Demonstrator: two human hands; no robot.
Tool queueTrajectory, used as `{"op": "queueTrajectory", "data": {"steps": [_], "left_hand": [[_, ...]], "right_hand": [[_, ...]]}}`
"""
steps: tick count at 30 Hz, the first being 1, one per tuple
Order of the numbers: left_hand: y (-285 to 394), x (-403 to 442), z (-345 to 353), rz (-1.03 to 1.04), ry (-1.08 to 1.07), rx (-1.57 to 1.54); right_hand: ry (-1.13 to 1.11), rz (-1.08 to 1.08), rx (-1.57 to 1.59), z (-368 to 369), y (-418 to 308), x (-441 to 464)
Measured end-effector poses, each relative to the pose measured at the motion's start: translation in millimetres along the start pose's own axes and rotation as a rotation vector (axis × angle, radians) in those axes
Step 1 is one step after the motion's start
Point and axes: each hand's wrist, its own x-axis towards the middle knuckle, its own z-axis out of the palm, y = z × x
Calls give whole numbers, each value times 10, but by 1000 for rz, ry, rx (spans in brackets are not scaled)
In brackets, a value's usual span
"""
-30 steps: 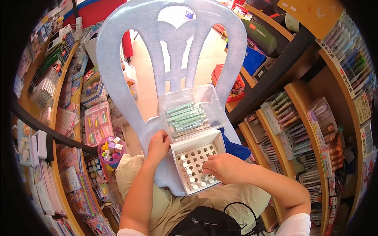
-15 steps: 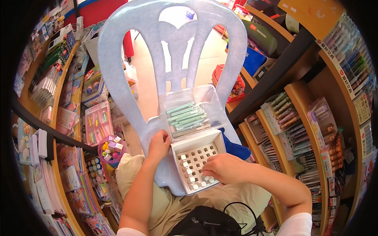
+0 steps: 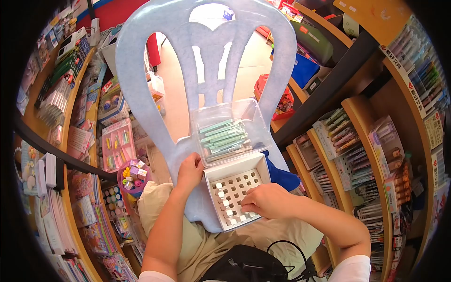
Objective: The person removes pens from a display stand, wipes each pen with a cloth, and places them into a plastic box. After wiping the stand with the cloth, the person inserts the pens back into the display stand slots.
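A white cardboard box (image 3: 212,177) with rows of square holes sits at the front of the pale blue plastic chair (image 3: 206,209). Small white-capped pieces (image 3: 225,203) stand in its left column and along its near row. Above the holes is my right hand (image 3: 265,200), its fingers pinched together; whatever they hold is hidden. A clear plastic box (image 3: 225,112) with several green pens (image 3: 223,137) lies behind the white box. My left hand (image 3: 190,170), fingers curled, touches the corner where the two boxes meet; I cannot make out what it grips.
Blue cloth (image 3: 282,176) lies by the white box's right side. A black bag (image 3: 249,265) is on my lap. Shelves of pens (image 3: 361,167) rise at the right, stationery shelves (image 3: 77,117) at the left. A pink basket (image 3: 134,177) stands left of the chair.
Both hands keep nearly the same places and poses. The view has shifted very slightly; no piece has visibly moved.
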Motion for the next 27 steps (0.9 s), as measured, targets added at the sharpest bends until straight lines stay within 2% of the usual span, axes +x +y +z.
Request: {"op": "queueTrajectory", "data": {"steps": [2, 5, 6, 7, 9, 11, 14, 17, 18, 21, 24, 27], "left_hand": [[71, -6, -22, -27, -10, -29], [-12, 5, 4, 4, 23, 37], [0, 3, -1, 1, 27, 39], [31, 0, -7, 0, 29, 41], [79, -4, -17, -11, 23, 34], [102, -8, -32, -32, 13, 19], [126, -24, -47, -46, 21, 23], [184, -33, -90, -57, 6, 51], [235, -29, -126, -124, -36, 28], [204, -20, -115, -80, -4, 14], [291, -13, -146, -139, -45, 17], [238, -11, -112, -88, -15, 12]], "right_hand": [[-21, 7, 0, -60, 23, -3], [249, -24, 187, -218, 139, 20], [261, 29, 286, -355, 159, 71], [406, 26, 279, -411, 217, 149], [566, 123, 282, -555, 388, 356], [668, 87, 160, -602, 672, 638], [474, 192, 44, -496, 1116, 1078], [278, 420, -12, -406, 1130, 1356], [161, 439, -127, -417, 1098, 1443], [120, 512, -215, -405, 958, 1529], [16, 431, -242, -406, 922, 1582], [-51, 436, -299, -369, 989, 1686]]}}
